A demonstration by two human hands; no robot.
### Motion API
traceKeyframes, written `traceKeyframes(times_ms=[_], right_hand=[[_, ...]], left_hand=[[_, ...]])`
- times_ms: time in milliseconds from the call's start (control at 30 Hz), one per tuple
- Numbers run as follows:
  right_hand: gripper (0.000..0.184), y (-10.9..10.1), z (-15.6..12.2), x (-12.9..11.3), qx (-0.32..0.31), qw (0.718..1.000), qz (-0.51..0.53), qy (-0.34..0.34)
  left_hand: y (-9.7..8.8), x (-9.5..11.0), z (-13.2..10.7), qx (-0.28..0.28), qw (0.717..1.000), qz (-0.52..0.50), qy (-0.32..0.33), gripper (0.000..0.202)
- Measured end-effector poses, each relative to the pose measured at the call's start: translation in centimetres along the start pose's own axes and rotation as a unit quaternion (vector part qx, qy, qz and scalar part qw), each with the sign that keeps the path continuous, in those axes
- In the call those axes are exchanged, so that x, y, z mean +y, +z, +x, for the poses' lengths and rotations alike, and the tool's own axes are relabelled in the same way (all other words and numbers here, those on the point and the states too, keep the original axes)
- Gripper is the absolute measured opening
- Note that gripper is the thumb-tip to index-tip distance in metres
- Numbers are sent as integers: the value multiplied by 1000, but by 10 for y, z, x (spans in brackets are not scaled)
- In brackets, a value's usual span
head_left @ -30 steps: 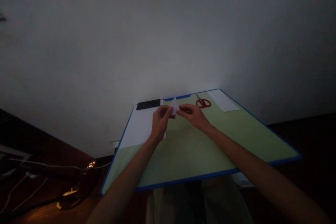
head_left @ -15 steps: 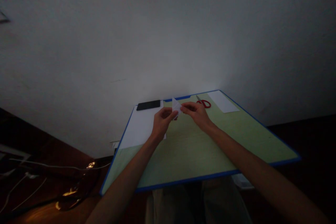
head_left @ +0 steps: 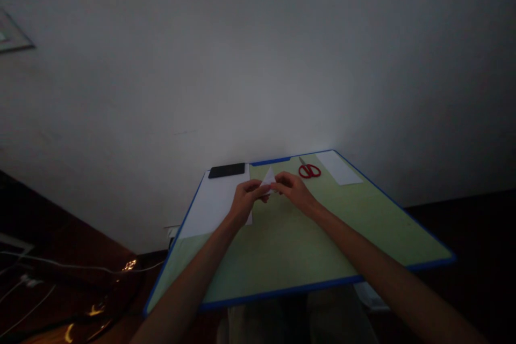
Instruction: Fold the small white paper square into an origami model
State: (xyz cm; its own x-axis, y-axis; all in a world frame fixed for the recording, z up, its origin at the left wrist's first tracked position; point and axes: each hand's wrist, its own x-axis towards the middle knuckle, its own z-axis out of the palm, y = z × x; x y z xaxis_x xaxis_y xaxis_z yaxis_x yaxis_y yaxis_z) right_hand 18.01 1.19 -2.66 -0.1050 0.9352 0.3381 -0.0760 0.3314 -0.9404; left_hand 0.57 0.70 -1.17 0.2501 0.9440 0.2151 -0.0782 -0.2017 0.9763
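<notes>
A small piece of folded white paper [head_left: 269, 176], its point facing up, is held above the far middle of the table. My left hand [head_left: 245, 199] is closed on its left side, thumb across the lower part. From the right, the fingertips of my right hand [head_left: 293, 189] pinch its lower right edge. The fingers partly cover the paper's lower part. Close to my right hand lies a pair of scissors [head_left: 309, 171] with red handles. Left of my left hand a large white sheet [head_left: 209, 201] lies flat.
The pale green table [head_left: 282, 258] has a blue rim and stands against a grey wall [head_left: 258, 64]. A black flat phone-like object [head_left: 226, 170] rests on the large sheet. At the far right lies a white paper strip [head_left: 339, 167]. White cables [head_left: 80, 266] run at lower left.
The camera view has tilted up slightly, so the table sits lower. The folded paper has turned so its point stands more centred, and both thumbs have come closer together on it.
</notes>
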Motion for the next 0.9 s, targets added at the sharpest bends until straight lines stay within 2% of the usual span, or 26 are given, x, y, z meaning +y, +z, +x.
traceKeyframes(times_ms=[200,367,500,600,733,900], right_hand=[[29,2,-2,-3,-27,999,-19,10],[27,1,-2,0,-23,998,-58,-19],[24,1,-1,4,-12,998,-57,-35],[24,0,-2,1,7,999,-30,-38],[25,0,-2,-4,39,999,25,-18],[26,2,0,-1,42,995,93,20]], left_hand=[[-8,5,1,-47,996,81,9,33],[-9,6,2,-76,984,157,38,42],[-6,6,1,-64,979,189,46,41],[-3,8,0,-45,984,166,47,35],[1,10,-2,-34,994,102,27,33],[4,10,-4,9,995,94,36,31]])
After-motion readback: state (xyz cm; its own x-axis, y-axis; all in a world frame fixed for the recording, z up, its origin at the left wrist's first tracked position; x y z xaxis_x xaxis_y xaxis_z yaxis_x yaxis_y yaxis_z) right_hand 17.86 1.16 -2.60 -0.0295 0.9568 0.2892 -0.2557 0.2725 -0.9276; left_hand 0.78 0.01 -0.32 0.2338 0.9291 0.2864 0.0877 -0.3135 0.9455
